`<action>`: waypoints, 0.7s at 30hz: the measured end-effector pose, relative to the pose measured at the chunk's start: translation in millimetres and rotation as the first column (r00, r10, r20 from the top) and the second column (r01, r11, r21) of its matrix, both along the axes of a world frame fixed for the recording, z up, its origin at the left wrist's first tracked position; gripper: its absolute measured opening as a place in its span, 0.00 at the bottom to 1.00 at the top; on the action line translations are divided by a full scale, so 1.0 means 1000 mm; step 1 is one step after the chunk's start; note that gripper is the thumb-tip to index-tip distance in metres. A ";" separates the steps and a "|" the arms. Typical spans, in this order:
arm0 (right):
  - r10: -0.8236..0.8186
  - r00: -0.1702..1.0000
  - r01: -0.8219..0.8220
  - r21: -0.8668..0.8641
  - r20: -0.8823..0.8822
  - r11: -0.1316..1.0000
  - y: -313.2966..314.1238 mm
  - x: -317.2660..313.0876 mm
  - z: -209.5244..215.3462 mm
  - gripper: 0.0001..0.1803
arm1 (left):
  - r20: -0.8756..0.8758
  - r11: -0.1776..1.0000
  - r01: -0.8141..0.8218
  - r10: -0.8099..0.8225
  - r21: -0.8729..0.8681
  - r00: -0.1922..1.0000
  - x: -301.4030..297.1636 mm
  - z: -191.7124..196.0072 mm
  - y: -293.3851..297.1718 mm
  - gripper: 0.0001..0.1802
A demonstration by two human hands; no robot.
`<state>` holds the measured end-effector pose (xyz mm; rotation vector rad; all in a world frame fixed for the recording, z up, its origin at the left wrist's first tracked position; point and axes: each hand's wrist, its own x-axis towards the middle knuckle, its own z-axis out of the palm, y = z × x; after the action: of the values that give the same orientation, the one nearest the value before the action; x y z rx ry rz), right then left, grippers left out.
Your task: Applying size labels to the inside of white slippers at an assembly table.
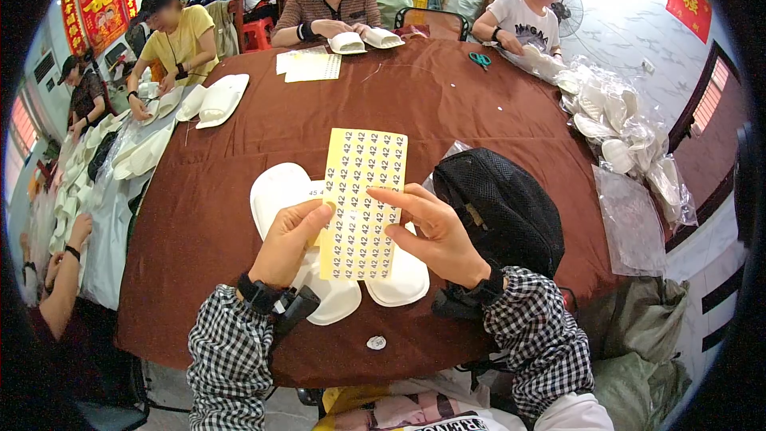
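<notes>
A yellow sheet of number stickers (363,247) is held up over the table, printed side toward me. My left hand (289,241) grips its left edge, thumb in front and the other fingers behind. On the right side, my right hand (437,233) has its index finger and thumb against the sheet's face. Whether a single sticker is between those fingertips is too small to tell. Under the sheet lie white slippers, one at the upper left (275,191) and two nearer me (331,299), (399,283), partly hidden by the sheet and hands.
A black mesh cap (503,211) lies right of my right hand. A small round white tag (376,342) sits near the front edge. Slippers in clear bags (614,108) pile at the right; teal scissors (479,59) and more sticker sheets (313,68) lie farther off. Several people work around the brown-covered table (199,271).
</notes>
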<state>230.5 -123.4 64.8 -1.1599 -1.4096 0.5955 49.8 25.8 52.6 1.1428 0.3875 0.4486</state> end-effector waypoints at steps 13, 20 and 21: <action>-0.211 0.977 0.210 0.077 0.016 0.975 0.004 -0.001 -0.005 0.25 | 0.037 0.985 -0.063 0.058 0.164 0.998 0.002 -0.003 -0.003 0.09; -0.411 0.862 0.372 0.179 0.298 0.911 -0.002 0.003 0.010 0.20 | -0.005 0.877 -0.144 0.164 0.458 0.986 0.000 0.004 -0.007 0.12; -0.414 0.859 0.376 0.178 0.300 0.909 -0.002 0.006 0.009 0.20 | -0.003 0.879 -0.141 0.160 0.456 0.987 0.003 0.003 -0.008 0.12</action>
<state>236.3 -125.4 74.0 -1.4553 -1.4030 0.0233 53.1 18.3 55.7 1.5877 0.4210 0.6780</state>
